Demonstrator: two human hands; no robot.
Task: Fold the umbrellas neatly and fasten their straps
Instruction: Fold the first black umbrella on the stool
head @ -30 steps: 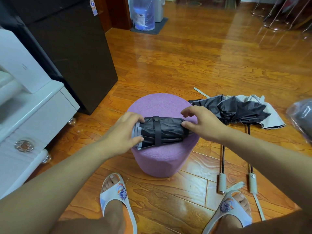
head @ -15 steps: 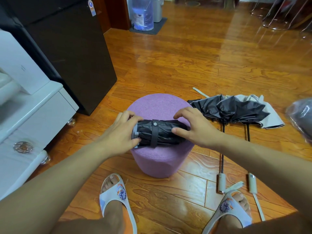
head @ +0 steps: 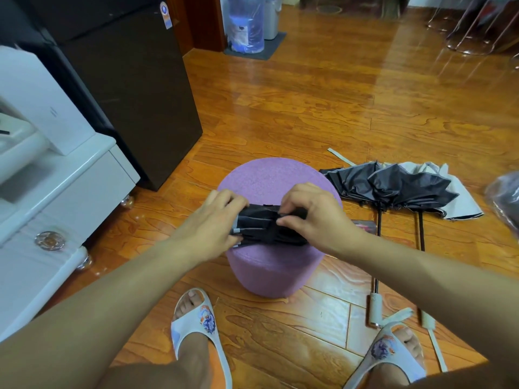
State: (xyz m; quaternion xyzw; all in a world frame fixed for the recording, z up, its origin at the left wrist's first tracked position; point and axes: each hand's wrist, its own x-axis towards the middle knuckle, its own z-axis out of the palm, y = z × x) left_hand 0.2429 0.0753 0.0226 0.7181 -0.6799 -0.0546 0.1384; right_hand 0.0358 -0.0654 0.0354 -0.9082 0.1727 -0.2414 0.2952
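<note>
Both hands have closed in over the folded umbrella (head: 264, 226) at the near edge of the purple stool (head: 269, 175).
Left hand (head: 213, 223) grips one end, right hand (head: 314, 217) pinches its middle, hiding the strap; the fridge sticker (head: 165, 15) is unreadable.

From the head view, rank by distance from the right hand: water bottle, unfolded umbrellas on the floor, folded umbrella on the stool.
1. Folded umbrella, gripped by the right hand.
2. Unfolded umbrellas, on the floor to its right.
3. Water bottle, far end of the room.
</note>
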